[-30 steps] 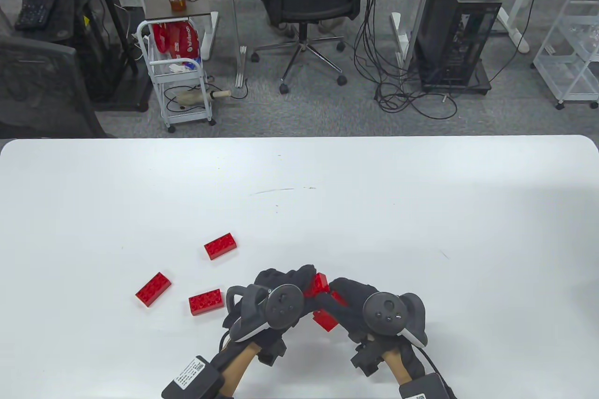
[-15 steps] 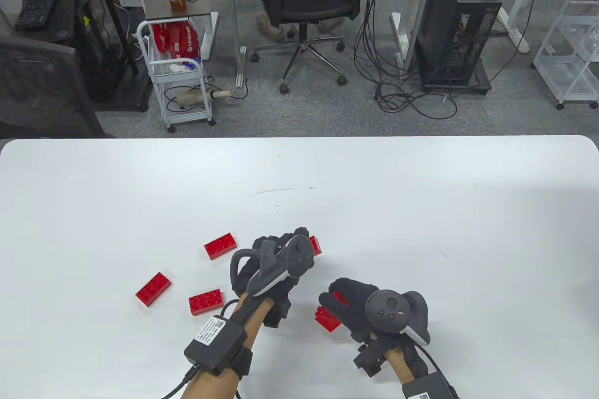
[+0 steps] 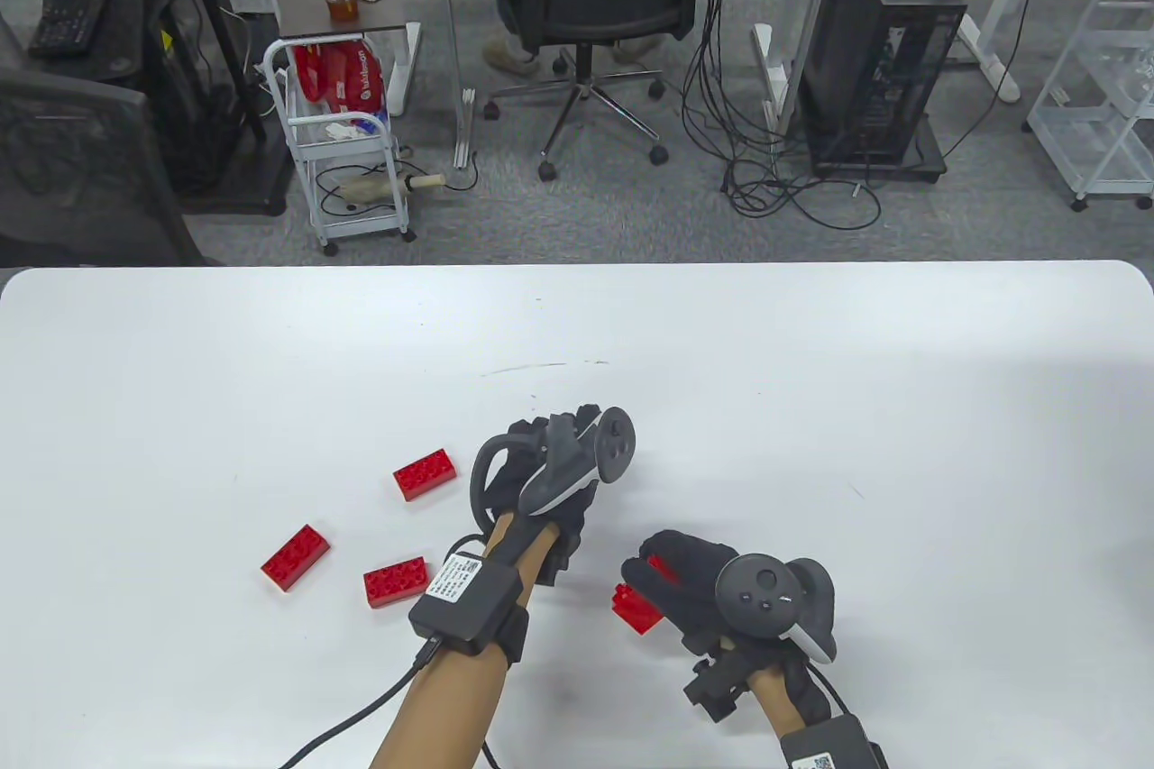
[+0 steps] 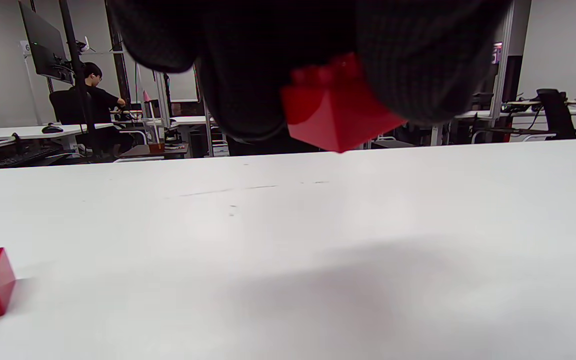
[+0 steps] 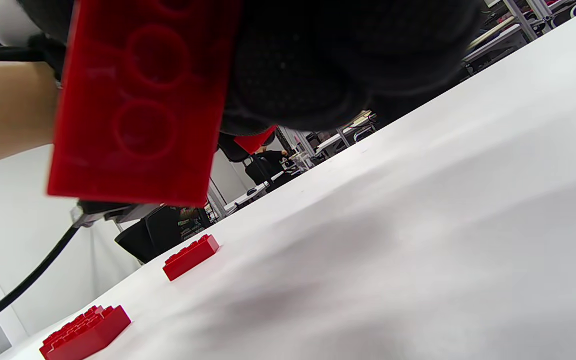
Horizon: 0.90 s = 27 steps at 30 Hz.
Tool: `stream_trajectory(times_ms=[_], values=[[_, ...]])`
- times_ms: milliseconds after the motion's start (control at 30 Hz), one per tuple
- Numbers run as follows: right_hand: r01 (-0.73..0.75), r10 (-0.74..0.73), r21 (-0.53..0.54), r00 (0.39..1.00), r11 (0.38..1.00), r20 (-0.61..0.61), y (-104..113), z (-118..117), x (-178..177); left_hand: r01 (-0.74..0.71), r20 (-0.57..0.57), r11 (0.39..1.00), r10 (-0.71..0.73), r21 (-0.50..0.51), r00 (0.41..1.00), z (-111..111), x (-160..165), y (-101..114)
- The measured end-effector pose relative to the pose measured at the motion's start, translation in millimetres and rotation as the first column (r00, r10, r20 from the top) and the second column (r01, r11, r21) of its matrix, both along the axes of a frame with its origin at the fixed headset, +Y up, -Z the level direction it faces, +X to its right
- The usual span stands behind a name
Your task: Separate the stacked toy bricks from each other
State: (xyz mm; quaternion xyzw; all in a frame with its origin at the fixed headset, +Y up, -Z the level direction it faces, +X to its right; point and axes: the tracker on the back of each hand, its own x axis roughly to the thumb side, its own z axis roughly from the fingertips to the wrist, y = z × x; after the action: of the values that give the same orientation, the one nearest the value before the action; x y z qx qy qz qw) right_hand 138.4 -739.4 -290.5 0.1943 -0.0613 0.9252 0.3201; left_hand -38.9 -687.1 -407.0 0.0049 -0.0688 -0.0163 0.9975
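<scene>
The left hand (image 3: pixel 550 480) is gripping one pulled-off brick (image 4: pixel 335 115); the right hand (image 3: pixel 694 589) is gripping the stack (image 3: pixel 636 608). Next, probably setting that brick down.

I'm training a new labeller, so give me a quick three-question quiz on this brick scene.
1. How many loose bricks lie on the table, left of the left hand?
2. True or false: the right hand holds a blue brick.
3. The left hand's brick is: A) resting on the table, B) held above it, C) joined to the right hand's brick.

Key: 1. Three. 2. False, it is red. 3. B.
</scene>
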Motion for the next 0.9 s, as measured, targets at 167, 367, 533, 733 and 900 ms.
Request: stream_trajectory(times_ms=[167, 367, 533, 733, 900], values=[[0.021, -0.021, 0.009, 1.000, 1.000, -0.005, 3.2, -0.1, 3.3, 0.032, -0.014, 0.999, -0.033, -0.031, 0.999, -15.5, 3.5, -9.9], [0.037, -0.037, 0.012, 0.999, 0.999, -0.001, 4.1, -0.3, 5.8, 0.066, -0.037, 0.995, -0.069, -0.073, 0.997, -28.7, 7.5, -18.9], [0.057, -0.057, 0.014, 0.998, 0.998, 0.005, 5.3, -0.3, 9.4, 0.085, -0.040, 0.991, -0.090, -0.104, 0.995, -34.4, 10.5, -27.5], [0.059, -0.059, 0.008, 0.998, 0.998, 0.003, 5.1, -0.2, 9.4, 0.107, -0.021, 0.987, -0.111, -0.116, 0.994, -35.4, 15.1, -36.1], [0.061, -0.061, 0.005, 0.998, 0.998, 0.003, 5.5, -0.1, 9.8, 0.128, -0.009, 0.983, -0.130, -0.134, 0.991, -36.7, 18.2, -42.5]])
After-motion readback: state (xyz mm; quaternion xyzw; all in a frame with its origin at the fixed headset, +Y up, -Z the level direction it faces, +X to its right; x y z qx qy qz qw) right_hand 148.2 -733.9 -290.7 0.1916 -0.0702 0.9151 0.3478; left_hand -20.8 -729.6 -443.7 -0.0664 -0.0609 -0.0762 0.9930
